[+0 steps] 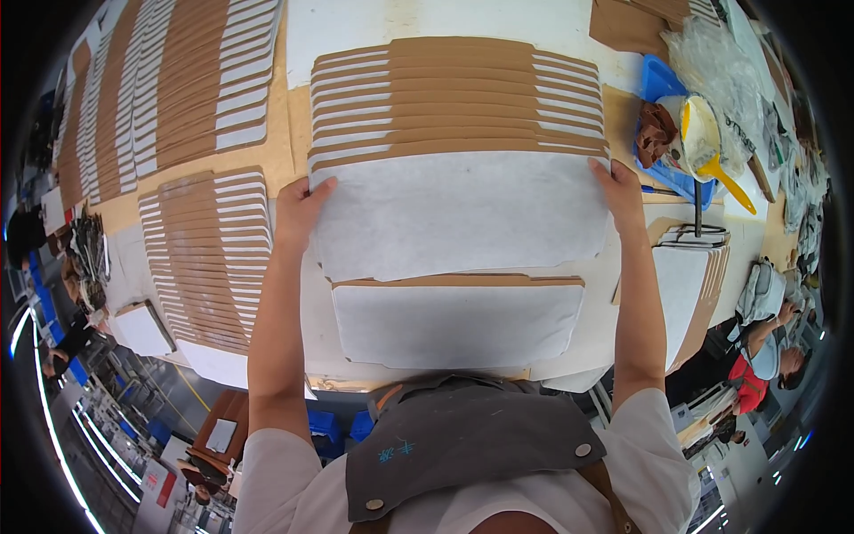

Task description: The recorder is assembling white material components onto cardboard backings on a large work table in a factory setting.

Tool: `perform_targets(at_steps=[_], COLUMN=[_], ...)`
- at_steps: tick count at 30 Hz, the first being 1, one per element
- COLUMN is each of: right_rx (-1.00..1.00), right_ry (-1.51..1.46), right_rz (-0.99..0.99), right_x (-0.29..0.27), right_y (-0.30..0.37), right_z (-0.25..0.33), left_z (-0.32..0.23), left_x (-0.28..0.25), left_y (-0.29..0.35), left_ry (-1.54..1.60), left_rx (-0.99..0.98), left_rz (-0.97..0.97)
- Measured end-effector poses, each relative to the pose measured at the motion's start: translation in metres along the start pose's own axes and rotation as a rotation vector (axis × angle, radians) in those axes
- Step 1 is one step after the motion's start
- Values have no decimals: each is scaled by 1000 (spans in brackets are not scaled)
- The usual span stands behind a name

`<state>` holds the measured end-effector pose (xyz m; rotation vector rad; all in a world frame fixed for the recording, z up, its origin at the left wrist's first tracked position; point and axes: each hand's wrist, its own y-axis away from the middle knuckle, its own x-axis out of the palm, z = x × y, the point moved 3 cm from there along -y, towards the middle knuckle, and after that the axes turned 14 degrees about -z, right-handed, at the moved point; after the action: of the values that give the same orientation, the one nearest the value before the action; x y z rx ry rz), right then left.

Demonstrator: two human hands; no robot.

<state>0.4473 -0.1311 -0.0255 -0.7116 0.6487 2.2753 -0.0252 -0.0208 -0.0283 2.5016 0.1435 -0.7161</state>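
A flat panel with a white face and brown edge (463, 218) lies between my hands, at the near end of a row of overlapping brown panels with white end strips (463, 93). My left hand (302, 209) pinches its left edge, thumb on top of the white face. On the opposite edge my right hand (620, 194) grips in the same way. The fingers beneath the panel are hidden. Closer to my body, another white-faced panel (458, 325) rests on the table, its far edge partly beneath the held one.
Overlapping brown-and-white panels form rows at left (191, 258) and far left (187, 80). To the right are a blue tray (658, 82), crumpled brown material (656, 133), a pot (696, 125) with a yellow-handled brush (731, 185), clear plastic (712, 53) and more panels (680, 289). People stand farther off.
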Motion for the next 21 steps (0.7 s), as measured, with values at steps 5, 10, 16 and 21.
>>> perform_targets(at_steps=[5,10,16,21], right_rx=[64,45,-80,-177], right_ry=[18,-1,213,257], right_rz=[2,-5,-90,-170], right_x=[2,1,4,3], right_y=[8,8,11,14], right_z=[13,7,19,25], left_z=[-8,-11,-7,-9], left_x=[1,3,-1,1], left_y=[6,9,2,4], left_ry=[44,39,-132,-154], left_rx=[-75,-51,66,105], left_rz=[-18,-49,-59,-62])
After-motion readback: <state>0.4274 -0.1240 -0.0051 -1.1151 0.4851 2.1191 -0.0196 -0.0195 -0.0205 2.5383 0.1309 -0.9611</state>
